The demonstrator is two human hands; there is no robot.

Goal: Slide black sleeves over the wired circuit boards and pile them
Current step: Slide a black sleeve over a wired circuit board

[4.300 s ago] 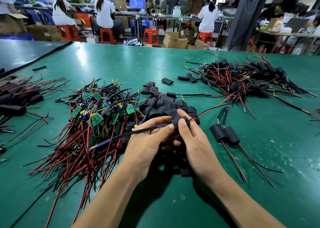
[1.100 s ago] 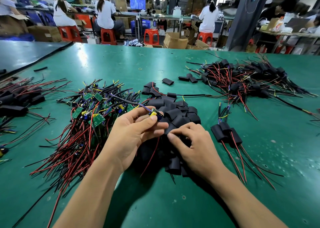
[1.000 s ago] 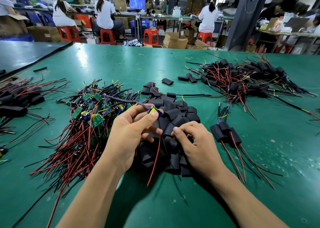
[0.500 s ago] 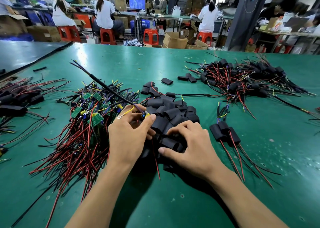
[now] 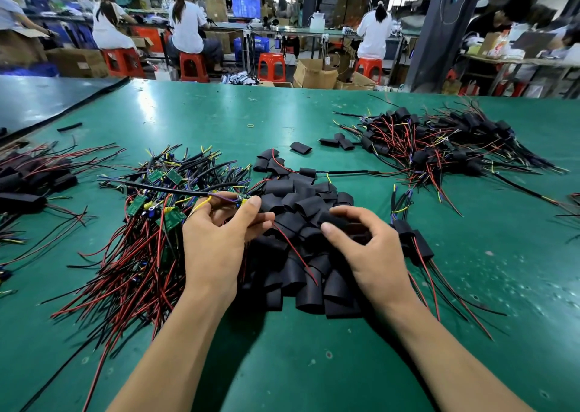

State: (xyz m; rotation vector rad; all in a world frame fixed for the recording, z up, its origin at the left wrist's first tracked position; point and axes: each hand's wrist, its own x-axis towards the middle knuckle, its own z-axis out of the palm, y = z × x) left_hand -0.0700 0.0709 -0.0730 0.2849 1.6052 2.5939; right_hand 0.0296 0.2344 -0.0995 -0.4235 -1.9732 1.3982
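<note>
we are at the start of a fresh unit. our left hand [image 5: 216, 239] pinches a wired circuit board [image 5: 242, 197] between thumb and forefinger at centre frame, its black cable trailing left over the heap of bare boards [image 5: 150, 214]. our right hand [image 5: 364, 248] has its fingers curled round one black sleeve [image 5: 340, 220], just above the loose sleeve heap [image 5: 301, 273] at centre.

next, we judge, the sleeve's open end must be brought to the board. the red lead hanging below the left hand probably needs threading first, so the mouth has to stay open and in line.

half a second ago the right hand lay spread on the heap, hunting; now it has a sleeve lifted. the cable, which pointed toward the upper left, now lies lower. the small finished pile [image 5: 411, 242] at right has gained a piece since the earliest frame.
</note>
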